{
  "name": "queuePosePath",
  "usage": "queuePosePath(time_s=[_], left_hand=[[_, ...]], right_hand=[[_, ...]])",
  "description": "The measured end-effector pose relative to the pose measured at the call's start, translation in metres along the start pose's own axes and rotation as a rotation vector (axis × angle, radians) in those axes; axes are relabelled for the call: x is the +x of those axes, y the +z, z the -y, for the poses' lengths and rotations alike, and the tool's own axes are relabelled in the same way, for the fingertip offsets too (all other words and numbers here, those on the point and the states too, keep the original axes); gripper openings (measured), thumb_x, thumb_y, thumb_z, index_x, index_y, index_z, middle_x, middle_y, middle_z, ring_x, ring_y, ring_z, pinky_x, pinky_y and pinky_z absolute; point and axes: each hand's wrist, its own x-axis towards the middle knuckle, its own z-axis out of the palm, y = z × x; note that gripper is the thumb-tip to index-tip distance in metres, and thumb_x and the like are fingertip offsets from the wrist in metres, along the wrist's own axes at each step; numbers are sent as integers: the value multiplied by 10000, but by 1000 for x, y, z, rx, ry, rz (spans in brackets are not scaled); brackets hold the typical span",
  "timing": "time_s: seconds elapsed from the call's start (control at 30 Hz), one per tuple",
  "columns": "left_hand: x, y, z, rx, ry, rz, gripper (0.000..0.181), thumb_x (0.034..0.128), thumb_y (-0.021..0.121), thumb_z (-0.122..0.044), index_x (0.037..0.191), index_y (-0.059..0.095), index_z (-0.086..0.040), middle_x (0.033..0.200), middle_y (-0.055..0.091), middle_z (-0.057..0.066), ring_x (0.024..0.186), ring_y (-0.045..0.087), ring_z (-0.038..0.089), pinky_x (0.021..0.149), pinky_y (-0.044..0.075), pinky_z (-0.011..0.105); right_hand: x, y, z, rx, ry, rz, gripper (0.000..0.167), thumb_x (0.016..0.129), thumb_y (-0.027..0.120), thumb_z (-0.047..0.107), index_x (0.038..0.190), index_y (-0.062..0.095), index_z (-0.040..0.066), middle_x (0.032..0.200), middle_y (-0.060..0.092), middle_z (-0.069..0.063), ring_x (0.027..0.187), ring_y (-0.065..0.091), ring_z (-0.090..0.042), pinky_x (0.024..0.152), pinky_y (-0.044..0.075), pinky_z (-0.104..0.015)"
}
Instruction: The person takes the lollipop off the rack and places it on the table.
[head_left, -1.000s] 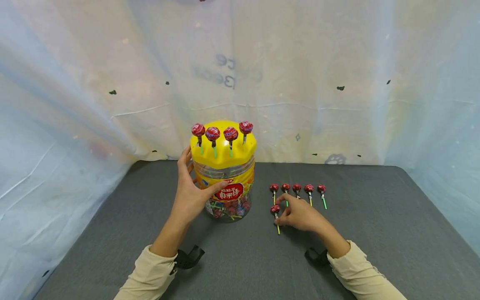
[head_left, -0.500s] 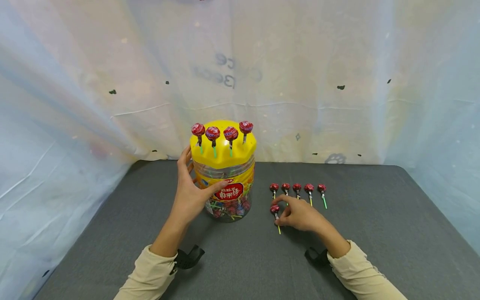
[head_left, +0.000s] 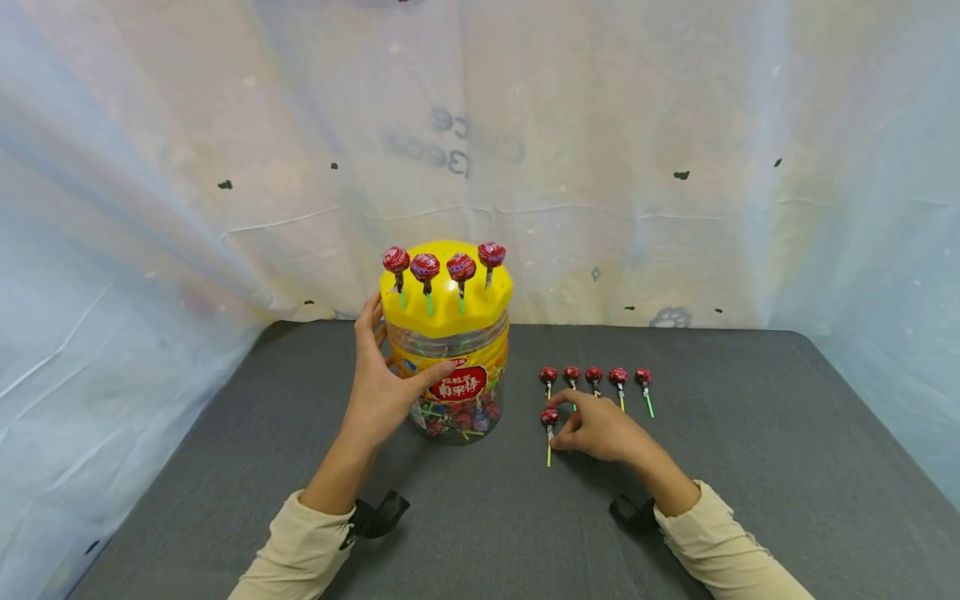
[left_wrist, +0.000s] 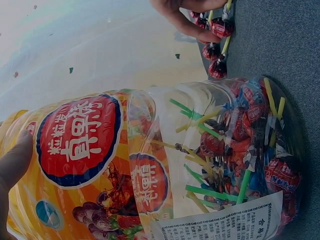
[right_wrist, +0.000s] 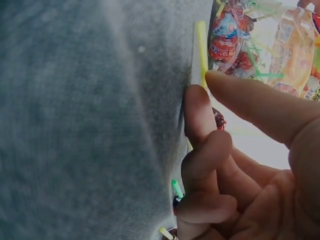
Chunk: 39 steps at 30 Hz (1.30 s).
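My left hand (head_left: 378, 396) grips the side of a clear plastic candy jar (head_left: 491, 354), thumb across the label. The jar stands upright on the table with lollipops (left_wrist: 250, 112) in its lower part. Its yellow lid (head_left: 442, 323) carries several red-wrapped lollipops (head_left: 461, 267) stuck in along the front. To the jar's right, my right hand (head_left: 603, 429) pinches a red lollipop (head_left: 550, 417) lying on the table. Thumb and a finger meet at its yellow stick (right_wrist: 201, 42); the index finger reaches the wrapped head.
Behind the right hand, a row of several red lollipops (head_left: 618, 377) lies on the grey table (head_left: 480, 533), sticks toward me. The hand partly hides some sticks. A pale curtain (head_left: 570, 125) hangs behind the table and along both sides.
The lollipop at my right hand has turned slightly: its stick end swung left and now points straight toward me. The left hand and jar have stayed put.
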Motion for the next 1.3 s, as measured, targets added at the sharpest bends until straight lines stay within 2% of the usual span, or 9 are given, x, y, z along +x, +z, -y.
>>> queuePosePath(time_s=[0.27, 0.63, 0.8, 0.97, 1.1, 1.2, 1.3], left_hand=[[0, 0, -1, 1, -2, -4, 1104, 819, 834, -241, 1562, 28, -377, 1636, 94, -15, 1500, 194, 243, 1153, 305, 591], [0, -1, 0, 0, 6, -1, 1110, 817, 836, -228, 1566, 28, -366, 1638, 92, 2, 1500, 195, 261, 1148, 304, 601], [3, -4, 2, -10, -7, 3, 1059, 831, 822, -256, 1561, 60, -349, 1628, 114, -8, 1490, 204, 266, 1122, 327, 584], [10, -11, 4, -41, -30, 21, 969, 875, 775, -249, 1560, 91, -302, 1628, 138, -5, 1496, 215, 267, 1113, 314, 562], [19, -24, 6, -85, 18, 52, 917, 905, 734, -179, 1567, 108, -288, 1633, 158, -15, 1511, 217, 247, 1127, 270, 560], [26, -34, 10, -114, 67, 101, 894, 925, 703, -145, 1579, 109, -284, 1642, 150, -1, 1520, 201, 254, 1141, 243, 564], [30, -42, 15, -151, 73, 172, 866, 953, 670, -164, 1591, 100, -294, 1659, 125, 13, 1530, 177, 272, 1172, 213, 582]], right_hand=[[0, 0, 0, -4, -22, -5, 526, 839, 794, 153, 1310, 581, 54, 746, 701, 48, 625, 547, -85, 579, 431, -258], [-2, -1, 2, -23, -37, -20, 525, 844, 789, 166, 1311, 576, 54, 760, 702, 43, 624, 545, -82, 574, 433, -259], [-7, -13, 9, -32, -50, -33, 519, 873, 762, 177, 1337, 557, 67, 848, 744, 31, 691, 608, -79, 603, 465, -275], [-15, -38, 35, -18, -129, -119, 507, 924, 719, 247, 1380, 517, 161, 1014, 740, 47, 812, 645, -110, 658, 502, -301], [-22, -51, 65, 56, -187, -156, 563, 945, 688, 340, 1443, 436, 270, 1217, 679, 44, 984, 678, -140, 789, 562, -349], [-23, -54, 88, 109, -226, -167, 641, 944, 678, 388, 1497, 361, 313, 1393, 586, 1, 1137, 666, -202, 919, 565, -424], [-22, -54, 105, 142, -267, -164, 716, 950, 667, 398, 1543, 274, 332, 1534, 451, -19, 1252, 610, -275, 1003, 526, -484]])
